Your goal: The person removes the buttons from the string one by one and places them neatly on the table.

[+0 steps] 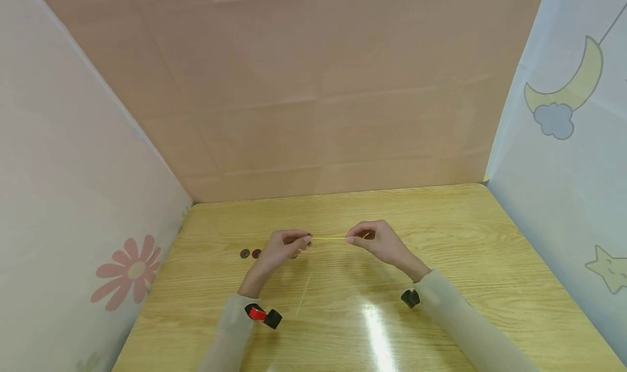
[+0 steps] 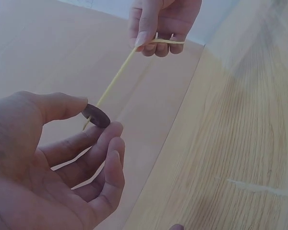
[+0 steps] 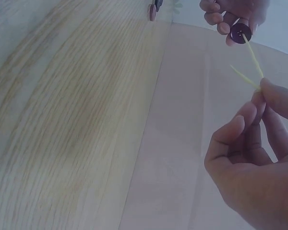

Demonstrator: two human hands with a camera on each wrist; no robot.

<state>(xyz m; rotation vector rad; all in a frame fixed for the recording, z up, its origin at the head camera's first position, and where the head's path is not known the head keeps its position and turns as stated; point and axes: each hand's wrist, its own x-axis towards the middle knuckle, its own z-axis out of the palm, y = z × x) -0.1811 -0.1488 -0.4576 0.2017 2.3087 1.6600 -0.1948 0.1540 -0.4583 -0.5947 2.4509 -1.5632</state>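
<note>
Above the table, my left hand [image 1: 281, 248] pinches a dark round button [image 2: 97, 116] between thumb and fingertips. A yellow string [image 1: 328, 238] passes through the button, and a short end pokes out on its near side in the left wrist view. My right hand [image 1: 382, 244] pinches the string between thumb and index finger, a loose tail sticking out past the pinch. Between the two hands the string runs straight. In the right wrist view the button [image 3: 240, 33] shows its flat face, with the string coming out near its middle.
On the wooden table [image 1: 343, 285], left of my left hand, lie a dark button [image 1: 245, 253] and a reddish-brown button [image 1: 257, 253]. A thin pale line [image 1: 303, 295] marks the tabletop; I cannot tell what it is. A pinkish panel [image 1: 313, 116] rises behind, with patterned panels at both sides.
</note>
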